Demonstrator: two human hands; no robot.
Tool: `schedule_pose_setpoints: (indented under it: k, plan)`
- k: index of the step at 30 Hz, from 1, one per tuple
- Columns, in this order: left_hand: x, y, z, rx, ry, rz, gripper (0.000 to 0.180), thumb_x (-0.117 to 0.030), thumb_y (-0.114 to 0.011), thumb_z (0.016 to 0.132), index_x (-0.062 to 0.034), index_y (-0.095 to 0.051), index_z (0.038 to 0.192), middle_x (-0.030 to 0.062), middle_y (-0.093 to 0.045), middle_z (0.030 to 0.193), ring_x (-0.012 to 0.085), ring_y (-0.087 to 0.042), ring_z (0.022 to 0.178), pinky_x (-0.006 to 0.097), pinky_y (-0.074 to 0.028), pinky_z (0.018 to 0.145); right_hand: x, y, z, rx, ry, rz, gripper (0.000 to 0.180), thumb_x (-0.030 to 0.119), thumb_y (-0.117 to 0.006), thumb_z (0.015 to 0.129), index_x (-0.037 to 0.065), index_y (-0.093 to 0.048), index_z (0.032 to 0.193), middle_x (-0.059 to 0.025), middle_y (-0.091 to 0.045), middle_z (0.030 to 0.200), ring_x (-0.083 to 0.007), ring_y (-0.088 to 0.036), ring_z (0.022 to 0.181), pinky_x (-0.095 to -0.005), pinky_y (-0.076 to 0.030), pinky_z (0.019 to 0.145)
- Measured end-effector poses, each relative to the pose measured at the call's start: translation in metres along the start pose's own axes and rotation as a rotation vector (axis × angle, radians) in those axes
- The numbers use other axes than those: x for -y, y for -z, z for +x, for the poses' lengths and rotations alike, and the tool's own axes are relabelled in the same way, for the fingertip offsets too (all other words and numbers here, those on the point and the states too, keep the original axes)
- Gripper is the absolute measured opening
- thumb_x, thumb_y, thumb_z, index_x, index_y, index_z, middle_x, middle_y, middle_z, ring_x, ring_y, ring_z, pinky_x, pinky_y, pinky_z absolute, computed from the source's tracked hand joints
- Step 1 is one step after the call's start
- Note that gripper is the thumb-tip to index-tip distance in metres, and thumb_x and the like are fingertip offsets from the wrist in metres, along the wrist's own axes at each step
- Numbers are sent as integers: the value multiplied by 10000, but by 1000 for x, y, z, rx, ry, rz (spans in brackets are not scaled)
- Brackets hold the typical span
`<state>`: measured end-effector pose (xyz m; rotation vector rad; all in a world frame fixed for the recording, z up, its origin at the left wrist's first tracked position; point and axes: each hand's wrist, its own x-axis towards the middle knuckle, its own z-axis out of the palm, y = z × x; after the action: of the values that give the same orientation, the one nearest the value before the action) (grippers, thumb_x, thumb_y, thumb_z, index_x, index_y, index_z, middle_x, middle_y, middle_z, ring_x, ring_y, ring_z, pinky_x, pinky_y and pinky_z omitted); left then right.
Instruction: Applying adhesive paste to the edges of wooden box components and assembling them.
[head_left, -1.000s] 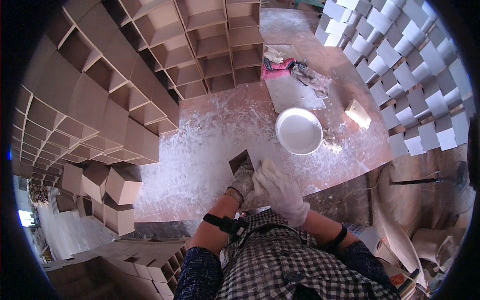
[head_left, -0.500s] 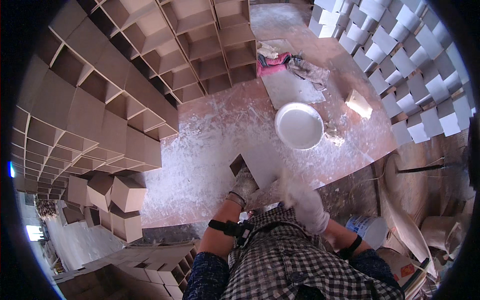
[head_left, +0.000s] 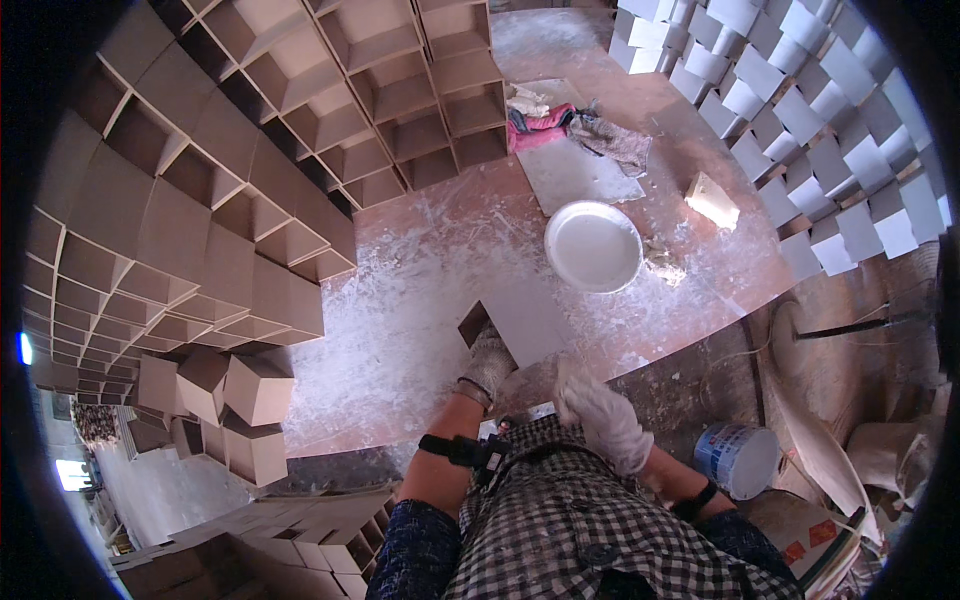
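Cartons flank whitened table, right hand half-open, left hand in box, grip hidden

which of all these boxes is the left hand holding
The box at the left hand, just beyond the checked apron; the other boxes stand in stacks or piles, away from that hand.

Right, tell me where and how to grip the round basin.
Take the round basin by opposite sides of its rim, probably from the near side: it sits upright and wide, so a two-sided hold should keep it level; a board lies just beyond.
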<state>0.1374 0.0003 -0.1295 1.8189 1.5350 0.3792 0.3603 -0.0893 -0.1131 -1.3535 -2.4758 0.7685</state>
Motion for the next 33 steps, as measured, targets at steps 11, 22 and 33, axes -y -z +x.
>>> schedule_pose_setpoints:
  k: [11,22,33]
  plan:
    - [36,8,-27,-3,-130,157,558,-341,-554,815,-43,-456,1277,197,-409,1343,334,-408,1223,402,-342,1011,19,59,66,-515,293,405,488,-4,-536,832,61,-456,1308,-156,-369,1408,-319,-393,1278,-408,-325,1055]
    - [52,-19,-15,217,53,373,479,-330,-516,817,-142,-505,1258,140,-535,1240,297,-529,1112,418,-411,921,58,13,92,-412,307,-65,497,13,-539,744,81,-501,1234,-148,-515,1240,-324,-477,1172,-391,-402,973]
    - [-8,-14,-2,191,92,653,517,-268,-555,761,-65,-499,1233,254,-488,1229,408,-479,1133,538,-410,883,33,45,36,-366,164,260,456,-13,-508,791,97,-497,1233,-122,-471,1309,-341,-449,1203,-362,-435,952]
